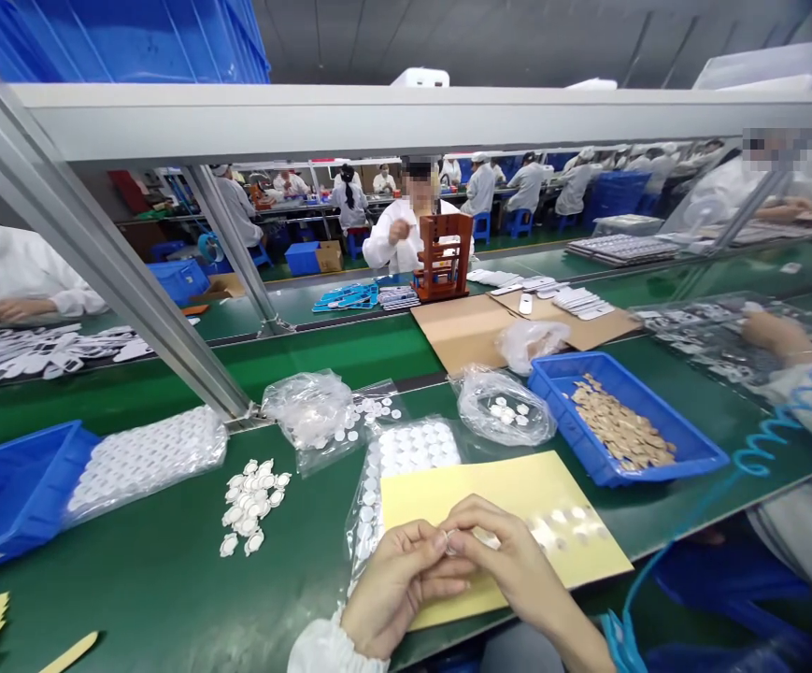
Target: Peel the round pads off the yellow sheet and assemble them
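Note:
My left hand (398, 584) and my right hand (510, 561) meet above a yellow card (518, 495), pinching a small white round disc (458, 540) between their fingertips. Several similar white discs (560, 528) lie on the card to the right of my hands. Behind the card lies a clear bag holding a sheet of white dots (406, 455). A loose pile of white scalloped discs (251, 505) sits on the green bench to my left.
A blue tray of tan discs (619, 425) stands ahead right, and a blue bin (13, 495) sits at the left. Clear plastic bags (504, 408) lie between them. A co-worker's hand (770, 332) and a blue coiled hose (762, 449) are at the right.

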`<action>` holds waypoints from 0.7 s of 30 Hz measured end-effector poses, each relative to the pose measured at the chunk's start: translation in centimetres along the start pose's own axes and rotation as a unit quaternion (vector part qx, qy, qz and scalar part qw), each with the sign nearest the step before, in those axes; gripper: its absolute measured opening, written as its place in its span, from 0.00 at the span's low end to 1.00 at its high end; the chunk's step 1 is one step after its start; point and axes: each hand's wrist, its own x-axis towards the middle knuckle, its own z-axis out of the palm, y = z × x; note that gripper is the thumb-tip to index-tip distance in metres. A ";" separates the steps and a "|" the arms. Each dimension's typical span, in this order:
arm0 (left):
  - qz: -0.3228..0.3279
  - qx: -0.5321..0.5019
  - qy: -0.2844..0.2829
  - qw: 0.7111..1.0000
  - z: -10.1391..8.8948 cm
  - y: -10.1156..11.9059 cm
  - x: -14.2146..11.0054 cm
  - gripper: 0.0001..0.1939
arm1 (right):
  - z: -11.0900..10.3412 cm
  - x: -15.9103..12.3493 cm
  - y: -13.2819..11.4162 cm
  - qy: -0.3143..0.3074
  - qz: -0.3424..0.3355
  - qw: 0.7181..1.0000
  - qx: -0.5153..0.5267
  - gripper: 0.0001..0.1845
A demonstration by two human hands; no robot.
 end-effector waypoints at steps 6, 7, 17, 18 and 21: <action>0.007 -0.045 0.029 0.999 -0.1 -0.5 0.1 0.14 | -1.6 -0.4 2.7 0.080 0.016 0.992 -0.093 0.13; 0.018 -0.048 0.044 0.998 -0.3 -0.7 0.3 0.16 | -2.0 -0.5 3.5 0.099 0.021 0.988 -0.119 0.12; 0.032 -0.091 0.109 0.989 -1.4 -2.0 1.9 0.10 | -1.3 -1.2 7.8 0.099 0.027 0.981 -0.164 0.08; 0.031 -0.095 0.109 0.989 -1.3 -2.0 1.8 0.10 | -1.2 -1.1 7.8 0.098 0.028 0.981 -0.163 0.08; 0.033 -0.101 0.112 0.988 -1.4 -2.0 1.8 0.10 | -1.2 -1.0 7.9 0.101 0.033 0.982 -0.156 0.08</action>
